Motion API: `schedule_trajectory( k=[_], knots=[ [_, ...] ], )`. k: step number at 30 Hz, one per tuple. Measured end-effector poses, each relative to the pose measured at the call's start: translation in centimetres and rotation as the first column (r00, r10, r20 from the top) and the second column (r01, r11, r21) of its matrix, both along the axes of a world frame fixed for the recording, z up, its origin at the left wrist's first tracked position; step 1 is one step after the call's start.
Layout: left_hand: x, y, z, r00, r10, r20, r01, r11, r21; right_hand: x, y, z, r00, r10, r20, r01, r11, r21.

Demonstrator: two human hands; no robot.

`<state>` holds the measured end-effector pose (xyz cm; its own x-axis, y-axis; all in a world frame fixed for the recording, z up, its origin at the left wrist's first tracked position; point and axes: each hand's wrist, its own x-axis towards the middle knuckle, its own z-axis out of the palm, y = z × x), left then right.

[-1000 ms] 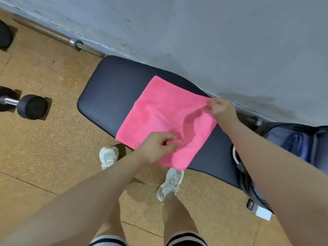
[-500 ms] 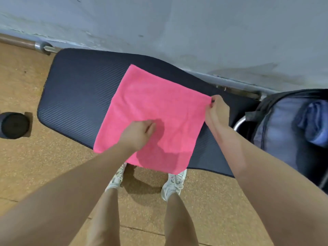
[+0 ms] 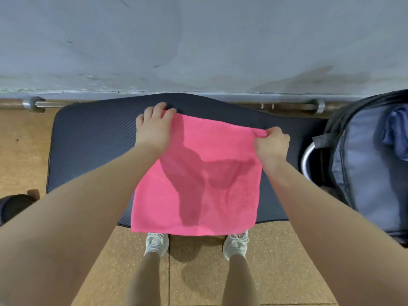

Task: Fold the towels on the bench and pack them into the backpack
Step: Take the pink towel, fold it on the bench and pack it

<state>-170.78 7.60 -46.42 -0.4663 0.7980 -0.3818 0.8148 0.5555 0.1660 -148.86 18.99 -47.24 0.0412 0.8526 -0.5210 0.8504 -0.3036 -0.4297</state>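
Steel barbell bar [image 3: 55,104] is lying along the grey wall base. Ribbed dark padded bench [image 3: 88,146] is carrying a square pink terry towel [image 3: 198,180], its near edge hanging over the bench front. Left hand [image 3: 152,127] is gripping the far-left corner, fingers curled over it. Right hand [image 3: 272,143] is pinching the far-right corner. Open grey fabric backpack [image 3: 362,173] is sitting just beside the bench, blue cloth [image 3: 397,133] inside.

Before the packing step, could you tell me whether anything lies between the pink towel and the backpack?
Nothing visible does: only bare dark bench padding separates the pink towel from the open grey backpack, which already holds a blue cloth.
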Motion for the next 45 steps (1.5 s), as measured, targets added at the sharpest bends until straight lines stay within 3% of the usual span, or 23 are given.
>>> schedule_trajectory(
  k=[4, 8, 13, 18, 21, 24, 27, 29, 31, 32, 37, 41, 45],
  knots=[
    [-1.8, 0.8, -0.3, 0.999, 0.007, -0.039, -0.008, 1.000, -0.026, -1.7, 0.2, -0.4, 0.998, -0.037, 0.048, 0.035, 0.998, 0.046],
    [-3.9, 1.3, 0.4, 0.998, -0.021, 0.062, 0.029, 0.991, -0.128, -2.5, 0.7, -0.6, 0.985, -0.018, 0.174, 0.013, 0.999, 0.031],
    [-7.5, 0.6, 2.0, 0.975, -0.109, 0.196, 0.133, 0.984, -0.118, -2.5, 1.1, 1.7, 0.968, 0.233, 0.093, -0.243, 0.963, 0.116],
    [-10.4, 0.5, 3.4, 0.967, 0.033, 0.254, -0.043, 0.999, 0.032, -5.1, 3.2, 2.9, 0.957, 0.291, -0.007, -0.287, 0.945, 0.154],
    [-11.0, 0.2, 2.7, 0.995, 0.002, 0.096, -0.009, 0.998, 0.069, -7.6, 3.7, 2.5, 0.972, 0.235, 0.013, -0.233, 0.954, 0.188],
    [-9.1, -1.1, 1.0, 0.970, -0.189, -0.154, 0.208, 0.971, 0.119, -9.5, 2.5, 2.2, 0.943, 0.192, 0.271, -0.266, 0.924, 0.273],
    [-5.2, -2.5, -0.8, 0.926, -0.371, -0.072, 0.378, 0.902, 0.208, -10.4, -2.2, 1.0, 0.878, 0.419, 0.231, -0.475, 0.818, 0.323],
    [-2.9, -3.6, -1.9, 0.898, -0.439, 0.012, 0.433, 0.888, 0.154, -10.8, -7.0, -0.2, 0.773, 0.619, 0.140, -0.631, 0.725, 0.275],
    [-2.2, -5.5, -3.4, 0.896, -0.441, 0.056, 0.434, 0.894, 0.109, -10.1, -10.6, -1.3, 0.694, 0.705, 0.148, -0.719, 0.665, 0.201],
    [-2.3, -6.6, -4.0, 0.896, -0.441, 0.053, 0.433, 0.894, 0.117, -9.2, -11.5, -1.8, 0.696, 0.696, 0.175, -0.718, 0.679, 0.154],
    [-4.0, -10.2, -4.8, 0.861, -0.507, -0.033, 0.505, 0.847, 0.162, -2.5, -12.2, -2.0, 0.728, 0.620, 0.294, -0.666, 0.741, 0.085],
    [-3.0, -12.0, -3.0, 0.804, -0.592, -0.064, 0.585, 0.766, 0.268, 1.5, -12.8, 0.6, 0.955, 0.229, 0.190, -0.260, 0.952, 0.159],
    [-0.3, -14.8, -1.8, 0.664, -0.742, -0.091, 0.740, 0.636, 0.219, 3.1, -13.7, 1.6, 0.992, -0.083, 0.096, 0.081, 0.997, 0.020]
  ],
)
